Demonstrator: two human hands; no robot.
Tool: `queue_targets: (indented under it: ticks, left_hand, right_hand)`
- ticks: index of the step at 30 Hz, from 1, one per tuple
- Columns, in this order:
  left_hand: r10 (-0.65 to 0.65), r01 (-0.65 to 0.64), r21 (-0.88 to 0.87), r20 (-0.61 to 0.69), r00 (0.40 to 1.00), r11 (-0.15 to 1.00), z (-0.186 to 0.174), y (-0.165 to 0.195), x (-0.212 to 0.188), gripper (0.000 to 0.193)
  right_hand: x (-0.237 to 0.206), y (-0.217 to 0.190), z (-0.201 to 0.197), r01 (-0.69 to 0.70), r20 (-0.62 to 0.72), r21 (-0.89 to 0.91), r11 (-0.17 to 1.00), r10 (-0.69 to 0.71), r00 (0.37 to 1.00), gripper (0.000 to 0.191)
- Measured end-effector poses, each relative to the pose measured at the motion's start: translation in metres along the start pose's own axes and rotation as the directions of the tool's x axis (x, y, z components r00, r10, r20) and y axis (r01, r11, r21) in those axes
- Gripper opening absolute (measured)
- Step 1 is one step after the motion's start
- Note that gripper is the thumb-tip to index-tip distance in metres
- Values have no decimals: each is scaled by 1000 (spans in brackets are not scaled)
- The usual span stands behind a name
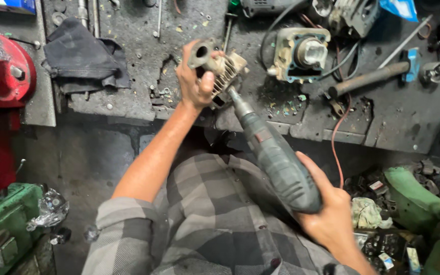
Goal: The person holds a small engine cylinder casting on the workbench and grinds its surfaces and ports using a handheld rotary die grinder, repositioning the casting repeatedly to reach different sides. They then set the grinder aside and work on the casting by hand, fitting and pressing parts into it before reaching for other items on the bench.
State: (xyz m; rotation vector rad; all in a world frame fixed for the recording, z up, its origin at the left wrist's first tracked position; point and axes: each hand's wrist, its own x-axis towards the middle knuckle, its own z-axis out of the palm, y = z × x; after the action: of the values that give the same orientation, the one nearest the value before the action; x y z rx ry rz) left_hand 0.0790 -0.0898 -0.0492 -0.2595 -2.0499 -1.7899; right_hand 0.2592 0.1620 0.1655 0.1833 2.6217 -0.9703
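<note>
The left hand (pixel 195 81) grips a finned engine part (pixel 219 69) above the grimy table (pixel 143 61). The right hand (pixel 327 214) wraps around a grey die grinder (pixel 276 158), whose tip touches the part. A cylinder block (pixel 301 53) lies near.

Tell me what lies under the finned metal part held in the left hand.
Under the finned metal part, gripped by the left hand, lies the dark, grimy workbench. The grinder tip enters from below. The bench surface directly beneath is covered.

A repair workshop: greasy workbench (pixel 128 97) strewn with engine parts (pixel 301 53), a hammer (pixel 373 76) and a red vise (pixel 1 71).
</note>
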Motion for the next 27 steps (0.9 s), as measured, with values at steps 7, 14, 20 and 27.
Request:
queue_targets:
  ticks: [7,14,20,27]
  left_hand:
    - [-2,2,-15,-8,1000,1000,-1,6,-5,56]
    - [-21,19,-47,-49,999,999,3,9,-8,54]
    - [-33,29,-57,-59,998,998,1,9,-5,59]
    - [-59,58,-9,-73,996,998,-3,7,-7,59]
  right_hand:
    - [-33,100,22,125,-128,555,822,-64,990,94]
    - [-93,165,43,1,-108,853,522,175,979,55]
    - [-73,153,40,-22,-71,812,584,136,988,64]
    - [-21,78,2,-67,-38,424,903,91,995,98]
